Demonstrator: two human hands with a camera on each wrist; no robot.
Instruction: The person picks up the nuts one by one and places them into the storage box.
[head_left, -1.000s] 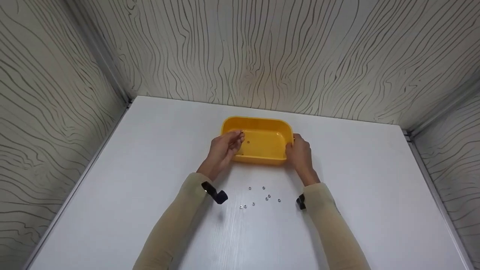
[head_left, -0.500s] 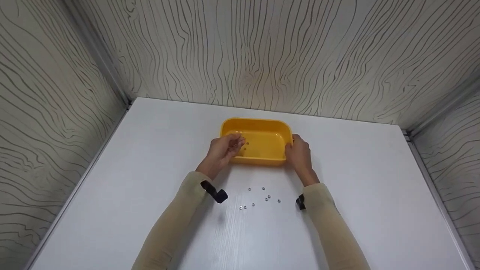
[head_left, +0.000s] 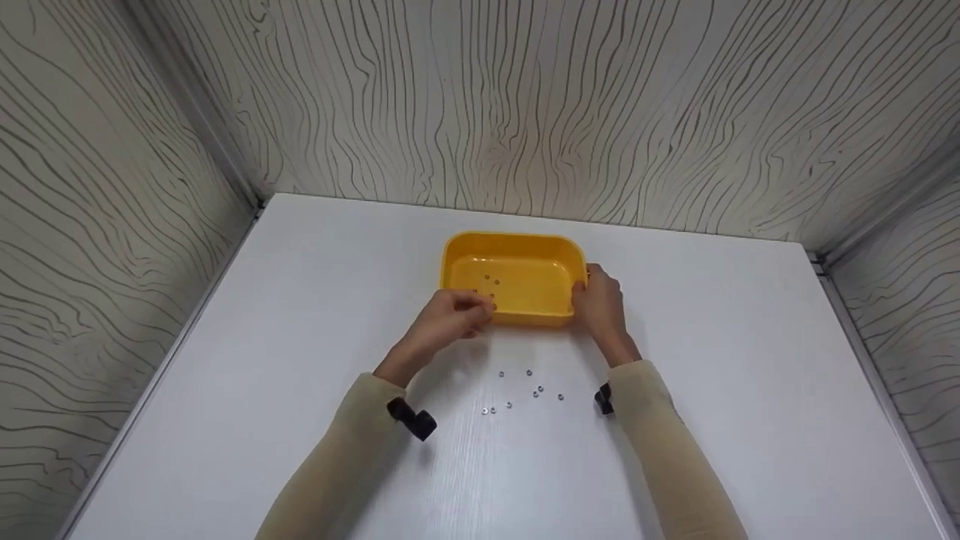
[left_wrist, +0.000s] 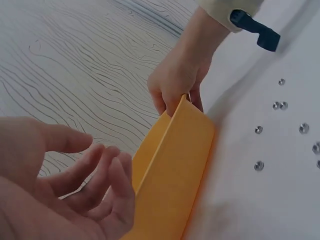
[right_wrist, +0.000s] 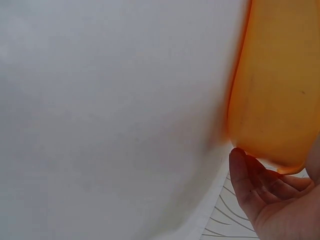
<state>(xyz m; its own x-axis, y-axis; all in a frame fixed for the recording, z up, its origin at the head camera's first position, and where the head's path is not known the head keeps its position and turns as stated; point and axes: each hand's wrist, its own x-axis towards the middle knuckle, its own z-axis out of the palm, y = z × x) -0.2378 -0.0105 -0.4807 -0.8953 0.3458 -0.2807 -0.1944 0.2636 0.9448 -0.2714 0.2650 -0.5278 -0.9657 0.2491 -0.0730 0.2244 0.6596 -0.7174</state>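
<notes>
Pale walls with dark wood-grain lines (head_left: 480,112) enclose a smooth white tabletop (head_left: 225,375), where a person in beige long sleeves (head_left: 660,435) works with both hands. Toward the table's far edge sits a deep, rounded-corner rectangular bin of glossy yellow plastic (head_left: 534,291), its open side up. It looks light and fairly stiff, likely a little slick, and best held by the rim at a short end. The right hand (head_left: 602,301) grips it just there, thumb inside the wall and fingers outside. The left hand (head_left: 448,321) hovers at the bin's near left corner, fingers loosely bent and thumb close to the fingertips, with nothing visible between them; whether it touches the wall cannot be told. A small black device (head_left: 412,418) is strapped at the left cuff, its twin (head_left: 604,399) at the right. Smallest of all, eight small silvery metal nuts (head_left: 560,397) lie scattered on the table in front of the bin, while a few more tiny nuts (head_left: 496,282) rest on its floor, toward the left. They appear hard, light and unbreakable, but apt to slip or roll, and call for a fingertip pinch across their outer sides.
</notes>
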